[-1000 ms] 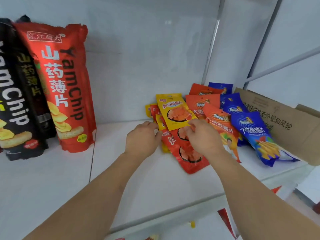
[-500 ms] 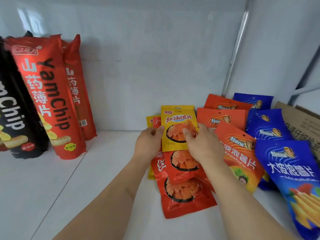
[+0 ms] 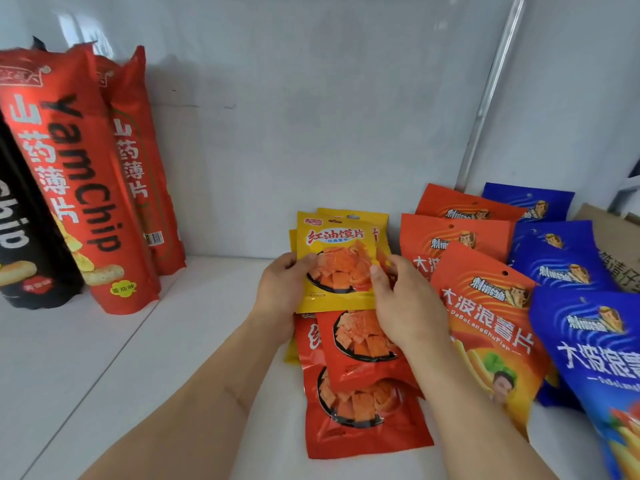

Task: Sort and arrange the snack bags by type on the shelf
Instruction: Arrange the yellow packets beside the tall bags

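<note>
Through the head camera, we are holding the top yellow snack bag [image 3: 341, 261] between both hands: our left hand [image 3: 282, 289] is gripping its left edge, thumb curled onto the front, and our right hand [image 3: 405, 303] is pinching its right edge, thumb on the front and fingers behind. A moment ago both hands were working lower down, on the red snack bags [image 3: 363, 393]; half a second ago they were closing on this yellow bag, and now we are lifting its lower edge clear of the red ones under our wrists. Just behind our fingertips, more yellow bags [image 3: 349, 216] are leaning against the back wall, so we are judging that we are gathering the yellow type together and pulling it apart from the red.

Right beside our right hand, the orange chip bags [image 3: 485, 306] are lying overlapped, and further right the blue chip bags [image 3: 568, 261] are doing the same, already grouped by colour. Well to the left of our left hand, the tall red YamChip bags [image 3: 79, 188] are standing upright with a black one [image 3: 20, 244] beyond them. The white shelf [image 3: 138, 358] between is giving us room to lay out separate rows. We are expecting the slick pouches to slide as we sort.
</note>
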`<act>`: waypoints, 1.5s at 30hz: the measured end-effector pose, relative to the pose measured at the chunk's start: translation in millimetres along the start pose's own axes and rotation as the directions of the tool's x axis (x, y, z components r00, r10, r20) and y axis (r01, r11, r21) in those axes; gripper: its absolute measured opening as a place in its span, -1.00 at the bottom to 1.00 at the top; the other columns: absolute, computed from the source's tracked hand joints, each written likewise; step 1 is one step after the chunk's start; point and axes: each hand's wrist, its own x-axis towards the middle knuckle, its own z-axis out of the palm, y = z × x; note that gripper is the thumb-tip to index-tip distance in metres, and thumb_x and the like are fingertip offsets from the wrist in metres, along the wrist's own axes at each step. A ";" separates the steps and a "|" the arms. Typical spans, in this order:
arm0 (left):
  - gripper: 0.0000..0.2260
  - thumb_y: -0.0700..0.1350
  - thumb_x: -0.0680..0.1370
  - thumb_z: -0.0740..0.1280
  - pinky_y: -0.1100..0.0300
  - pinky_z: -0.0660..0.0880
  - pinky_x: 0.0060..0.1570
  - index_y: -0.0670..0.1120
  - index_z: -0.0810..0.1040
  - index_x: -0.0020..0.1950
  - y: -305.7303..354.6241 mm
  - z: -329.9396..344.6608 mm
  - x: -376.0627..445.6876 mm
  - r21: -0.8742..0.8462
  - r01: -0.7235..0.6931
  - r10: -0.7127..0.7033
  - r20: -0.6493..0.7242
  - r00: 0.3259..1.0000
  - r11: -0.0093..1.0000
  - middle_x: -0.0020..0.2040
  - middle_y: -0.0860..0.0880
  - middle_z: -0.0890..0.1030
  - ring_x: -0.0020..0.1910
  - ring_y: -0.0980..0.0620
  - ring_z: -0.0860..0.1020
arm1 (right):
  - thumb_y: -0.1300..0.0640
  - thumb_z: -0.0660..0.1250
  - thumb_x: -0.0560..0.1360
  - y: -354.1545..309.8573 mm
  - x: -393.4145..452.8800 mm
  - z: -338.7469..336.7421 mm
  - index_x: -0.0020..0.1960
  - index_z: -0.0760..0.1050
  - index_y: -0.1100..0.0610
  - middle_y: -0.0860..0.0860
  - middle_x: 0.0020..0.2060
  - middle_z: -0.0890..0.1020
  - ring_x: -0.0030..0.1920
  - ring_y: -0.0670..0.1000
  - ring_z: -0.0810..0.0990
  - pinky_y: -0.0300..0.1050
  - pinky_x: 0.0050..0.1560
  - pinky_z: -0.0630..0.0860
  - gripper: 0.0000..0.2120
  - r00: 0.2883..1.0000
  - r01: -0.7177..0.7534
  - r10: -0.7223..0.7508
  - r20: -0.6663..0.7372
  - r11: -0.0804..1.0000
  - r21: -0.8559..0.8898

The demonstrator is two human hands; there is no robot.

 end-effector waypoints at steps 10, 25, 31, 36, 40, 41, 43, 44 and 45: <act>-0.74 -0.32 0.52 0.30 -0.17 0.62 -0.13 -0.19 0.52 0.20 6.0 -37.5 11.8 -0.203 0.063 -0.070 -0.029 0.997 0.977 0.05 -0.27 0.68 -0.12 -0.24 0.68 | -0.24 0.05 0.64 23.1 9.8 -2.1 0.46 0.36 0.07 0.06 0.34 0.51 0.33 0.15 0.48 0.05 0.23 0.43 -0.46 0.997 -0.067 0.069 0.025 0.996 -0.066; -0.75 -0.14 0.58 0.36 -0.27 0.59 0.06 -0.14 0.58 0.25 -9.7 -25.6 22.2 -0.264 0.126 -0.126 0.018 0.992 0.956 0.06 -0.21 0.71 0.04 -0.28 0.67 | -0.27 -0.01 0.64 7.8 42.9 4.0 0.41 0.40 0.16 0.13 0.27 0.57 0.27 0.19 0.54 0.06 0.14 0.47 -0.39 0.970 -0.178 0.176 0.169 0.984 -0.005; -0.73 -0.11 0.59 0.35 -0.33 0.54 0.12 -0.12 0.56 0.28 -14.8 -20.0 24.8 -0.335 0.135 -0.127 0.044 0.991 0.933 0.09 -0.20 0.70 0.07 -0.27 0.67 | -0.19 0.16 0.63 4.0 52.9 9.5 0.20 0.52 0.17 0.09 0.06 0.64 0.09 0.17 0.59 -0.03 -0.03 0.43 -0.55 0.984 -0.176 0.169 0.049 0.952 0.250; -0.72 -0.14 0.61 0.32 -0.36 0.51 0.15 -0.17 0.53 0.30 -16.7 -13.5 21.7 -0.356 0.105 -0.070 0.110 0.991 0.928 0.12 -0.24 0.68 0.10 -0.30 0.65 | 0.01 0.28 0.62 -1.7 57.3 7.8 0.00 0.53 0.08 -0.03 -0.07 0.60 -0.09 -0.03 0.52 -0.11 -0.12 0.37 -0.85 0.993 -0.117 0.096 0.068 0.852 0.510; -0.71 -0.13 0.62 0.31 -0.30 0.55 0.13 -0.15 0.52 0.33 -12.3 -12.2 20.9 -0.403 0.060 -0.014 0.115 0.993 0.913 0.15 -0.22 0.68 0.12 -0.28 0.65 | 0.06 0.24 0.65 -4.3 53.9 9.0 0.02 0.50 0.02 -0.17 -0.14 0.56 -0.15 -0.22 0.50 -0.33 -0.20 0.38 -0.91 0.999 -0.018 -0.011 0.051 0.838 0.545; -0.72 -0.13 0.62 0.31 -0.29 0.56 0.12 -0.14 0.52 0.32 -11.1 -12.4 20.3 -0.409 0.060 -0.015 0.113 0.993 0.911 0.14 -0.21 0.68 0.11 -0.27 0.65 | 0.07 0.23 0.66 -4.3 52.9 9.5 0.04 0.50 0.02 -0.18 -0.13 0.56 -0.14 -0.23 0.51 -0.39 -0.20 0.38 -0.91 0.998 -0.012 -0.022 0.054 0.830 0.558; -0.74 -0.13 0.62 0.31 -0.25 0.59 0.08 -0.12 0.53 0.30 -9.3 -12.3 18.5 -0.409 0.068 -0.026 0.106 0.994 0.910 0.12 -0.19 0.69 0.08 -0.26 0.67 | 0.07 0.22 0.66 -3.0 50.9 9.7 0.17 0.51 0.03 -0.16 -0.01 0.58 0.00 -0.17 0.54 -0.45 -0.08 0.37 -0.86 0.997 0.008 -0.054 0.063 0.819 0.574; -0.76 -0.13 0.62 0.31 -0.22 0.60 0.05 -0.12 0.53 0.28 -8.3 -12.0 17.8 -0.407 0.068 -0.031 0.097 0.995 0.911 0.10 -0.19 0.70 0.06 -0.25 0.68 | 0.06 0.22 0.66 -1.8 50.1 9.9 0.26 0.49 0.04 -0.13 0.09 0.59 0.12 -0.13 0.54 -0.39 0.04 0.39 -0.79 0.994 0.021 -0.077 0.076 0.826 0.564; -0.78 -0.14 0.62 0.31 -0.20 0.61 0.03 -0.11 0.54 0.26 -7.1 -11.6 17.3 -0.409 0.065 -0.033 0.085 0.996 0.910 0.09 -0.18 0.70 0.04 -0.24 0.68 | 0.05 0.21 0.66 -0.4 49.7 10.0 0.35 0.45 0.04 -0.08 0.20 0.57 0.22 -0.09 0.52 -0.31 0.16 0.39 -0.72 0.991 0.030 -0.094 0.091 0.840 0.541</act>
